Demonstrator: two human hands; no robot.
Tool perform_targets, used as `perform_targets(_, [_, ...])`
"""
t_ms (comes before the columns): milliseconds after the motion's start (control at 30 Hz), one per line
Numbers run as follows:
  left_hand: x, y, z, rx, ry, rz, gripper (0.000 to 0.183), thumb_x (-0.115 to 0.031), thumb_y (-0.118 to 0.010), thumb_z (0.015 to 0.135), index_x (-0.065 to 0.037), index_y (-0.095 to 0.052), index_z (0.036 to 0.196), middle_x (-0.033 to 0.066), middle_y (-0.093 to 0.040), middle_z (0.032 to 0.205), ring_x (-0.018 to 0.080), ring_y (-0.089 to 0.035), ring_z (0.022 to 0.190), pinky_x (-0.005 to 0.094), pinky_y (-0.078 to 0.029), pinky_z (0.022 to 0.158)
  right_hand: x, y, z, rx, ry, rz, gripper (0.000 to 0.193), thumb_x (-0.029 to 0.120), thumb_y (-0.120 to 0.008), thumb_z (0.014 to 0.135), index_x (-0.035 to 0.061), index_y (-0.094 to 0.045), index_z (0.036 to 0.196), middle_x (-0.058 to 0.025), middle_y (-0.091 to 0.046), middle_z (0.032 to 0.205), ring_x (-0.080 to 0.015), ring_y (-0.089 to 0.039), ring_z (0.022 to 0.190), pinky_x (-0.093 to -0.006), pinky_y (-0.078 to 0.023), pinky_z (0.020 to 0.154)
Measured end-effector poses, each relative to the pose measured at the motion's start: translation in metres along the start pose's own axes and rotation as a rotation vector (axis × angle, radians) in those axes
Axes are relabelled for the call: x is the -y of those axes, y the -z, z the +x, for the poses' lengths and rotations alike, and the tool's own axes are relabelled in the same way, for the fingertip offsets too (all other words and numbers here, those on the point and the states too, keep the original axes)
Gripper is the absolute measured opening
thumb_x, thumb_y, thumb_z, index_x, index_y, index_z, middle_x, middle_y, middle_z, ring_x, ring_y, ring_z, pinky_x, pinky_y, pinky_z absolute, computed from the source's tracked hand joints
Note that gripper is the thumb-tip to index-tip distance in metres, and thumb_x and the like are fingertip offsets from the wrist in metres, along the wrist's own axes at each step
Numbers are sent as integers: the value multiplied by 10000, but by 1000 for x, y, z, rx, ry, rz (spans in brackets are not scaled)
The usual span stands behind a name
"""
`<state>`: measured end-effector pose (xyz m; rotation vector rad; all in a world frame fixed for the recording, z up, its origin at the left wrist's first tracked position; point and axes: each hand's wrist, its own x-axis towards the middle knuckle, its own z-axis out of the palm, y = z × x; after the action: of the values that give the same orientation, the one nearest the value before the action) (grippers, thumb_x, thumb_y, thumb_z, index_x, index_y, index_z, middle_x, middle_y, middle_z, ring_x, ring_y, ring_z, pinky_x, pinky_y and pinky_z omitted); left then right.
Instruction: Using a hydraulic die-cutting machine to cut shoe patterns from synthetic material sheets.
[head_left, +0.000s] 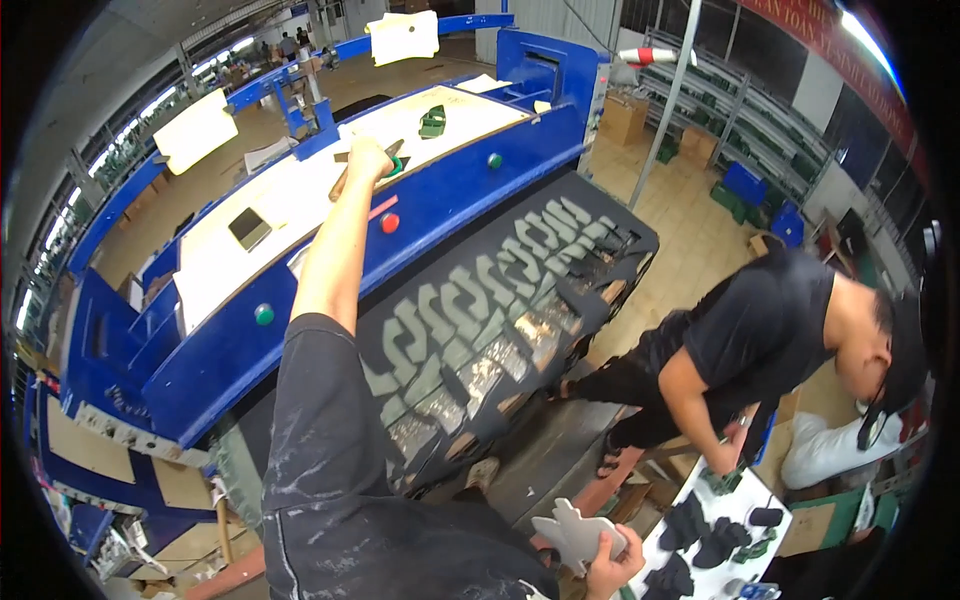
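Note:
My left arm stretches over the pale bed [300, 195] of a blue machine. There my left hand [369, 158] is closed, and what is in it I cannot make out; a brown strip and a green-edged piece [397, 166] show beside it. Low in front of my body, my right hand [612, 568] grips a few pale grey flat cut pieces [575, 532] with pointed ends. On the bed lie a green cutting die [433, 121] and a dark rectangular slab [249, 229]. A dark sheet with rows of cut-out holes [490, 290] spreads along the machine's near side.
Along the machine's blue front sit a red button [390, 223] and green buttons [264, 315]. A co-worker [765, 330] bends over a white table [705, 545] bearing dark pieces at right. A pale pole [665, 110] rises beyond the machine; loaded shelves [770, 140] stand behind.

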<state>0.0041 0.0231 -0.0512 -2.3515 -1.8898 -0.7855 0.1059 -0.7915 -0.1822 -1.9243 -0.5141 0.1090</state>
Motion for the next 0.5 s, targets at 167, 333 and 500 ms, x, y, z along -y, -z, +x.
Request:
perform_targets(167, [-21, 28, 81, -72, -194, -120, 368, -244, -796, 883, 62, -783, 1086, 301, -760, 1141, 420, -736, 1152, 468, -586, 1008, 70, -71, 47, 40, -129, -5, 249, 143, -828, 965, -7, -762, 1153, -147, -765, 1154, -277, -695, 1060, -404, -543, 973])
perform_targets(333, [-78, 60, -102, 182, -827, -575, 433, -308, -805, 941, -52, -743, 1285, 166, -763, 1246, 355, -749, 1086, 461, -593, 991, 35, -100, 75, 190, -57, 182, 167, 67, -821, 927, -53, -745, 1015, -96, -743, 895, -158, -683, 816, -306, -549, 763])
perform_targets(500, [-32, 138, -357, 835, -885, -773, 554, -393, -827, 918, -80, -690, 1354, 183, -741, 1216, 390, -705, 1135, 491, -577, 944, 43, -168, 113, 661, 122, 328, 139, -1, -863, 841, -57, -772, 930, -80, -748, 796, -88, -636, 726, -246, -492, 677])
